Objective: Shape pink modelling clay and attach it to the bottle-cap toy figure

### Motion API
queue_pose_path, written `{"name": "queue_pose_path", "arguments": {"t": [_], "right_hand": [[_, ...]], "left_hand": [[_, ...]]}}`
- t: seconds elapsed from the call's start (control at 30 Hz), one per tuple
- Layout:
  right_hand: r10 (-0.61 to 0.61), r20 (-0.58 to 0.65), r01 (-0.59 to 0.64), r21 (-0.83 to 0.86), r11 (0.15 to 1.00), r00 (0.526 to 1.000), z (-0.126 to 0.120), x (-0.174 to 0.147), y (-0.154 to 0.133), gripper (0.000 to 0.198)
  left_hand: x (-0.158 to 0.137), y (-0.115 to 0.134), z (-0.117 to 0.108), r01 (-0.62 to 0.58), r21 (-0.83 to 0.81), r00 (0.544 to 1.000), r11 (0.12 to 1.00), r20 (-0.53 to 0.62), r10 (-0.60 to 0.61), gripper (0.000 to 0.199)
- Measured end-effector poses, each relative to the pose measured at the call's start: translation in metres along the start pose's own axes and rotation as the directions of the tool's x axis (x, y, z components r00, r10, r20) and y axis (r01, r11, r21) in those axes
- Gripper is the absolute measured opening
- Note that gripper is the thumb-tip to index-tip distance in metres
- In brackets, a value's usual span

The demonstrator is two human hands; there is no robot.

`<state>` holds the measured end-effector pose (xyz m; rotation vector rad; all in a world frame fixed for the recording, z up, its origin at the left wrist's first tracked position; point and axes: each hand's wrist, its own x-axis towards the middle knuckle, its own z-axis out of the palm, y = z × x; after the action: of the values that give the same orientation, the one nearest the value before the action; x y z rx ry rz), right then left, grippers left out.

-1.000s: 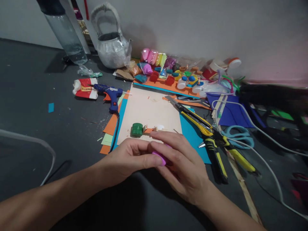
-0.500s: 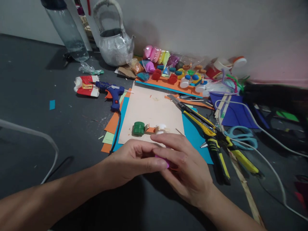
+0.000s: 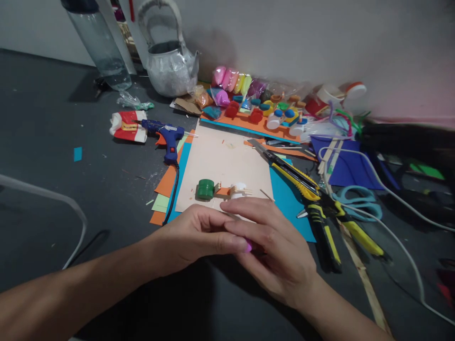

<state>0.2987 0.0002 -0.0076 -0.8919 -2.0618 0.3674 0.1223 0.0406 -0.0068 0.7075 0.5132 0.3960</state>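
A small lump of purple clay (image 3: 248, 246) peeks out between my two hands, mostly hidden by fingers. The thumb of my left hand (image 3: 209, 234) presses against it, with the fingers curled behind. My right hand (image 3: 273, 251) is cupped around the same lump, its fingers bent over the left fingertips. Just beyond the hands, on a pale sheet of paper (image 3: 227, 156), sit a green bottle cap (image 3: 205, 189), a white cap (image 3: 238, 189) partly covered by short wooden sticks (image 3: 245, 191), and a small orange strip (image 3: 223, 191).
A blue glue gun (image 3: 170, 139) lies left of the paper. To the right are a yellow utility knife (image 3: 295, 177), pliers (image 3: 322, 232) and blue scissors (image 3: 359, 203). Behind stand a kettle (image 3: 170, 71), a water bottle (image 3: 99, 47), bagged clay (image 3: 231, 80) and small cap-wheeled models (image 3: 256, 115).
My hands have closed slightly further together around the purple clay, and the right fingers have shifted a little to the left. The objects on the table stay in place.
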Motion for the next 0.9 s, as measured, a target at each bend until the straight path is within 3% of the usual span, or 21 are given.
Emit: {"name": "queue_pose_path", "arguments": {"t": [0.17,0.6,0.73,0.9], "right_hand": [[0.001,-0.005,-0.001,0.011,1.0,1.0,0.0,0.0,0.0,0.021],[-0.027,-0.011,0.026,-0.081,0.996,1.0,-0.001,-0.001,0.0,0.033],[-0.023,0.012,0.025,-0.193,0.981,1.0,0.005,-0.004,0.001,0.047],[0.017,0.042,-0.002,-0.339,0.941,0.999,0.013,-0.006,0.001,0.069]], "left_hand": [[0.001,0.0,0.0,0.021,0.006,1.0,1.0,0.014,-0.021,0.006],[0.0,-0.002,-0.002,-0.015,-0.027,1.0,1.0,0.003,0.016,0.004],[-0.001,-0.002,-0.002,-0.044,-0.05,0.999,0.998,0.005,0.044,0.007],[0.001,-0.005,-0.001,-0.086,-0.001,0.993,0.996,-0.08,0.086,0.009]]}}
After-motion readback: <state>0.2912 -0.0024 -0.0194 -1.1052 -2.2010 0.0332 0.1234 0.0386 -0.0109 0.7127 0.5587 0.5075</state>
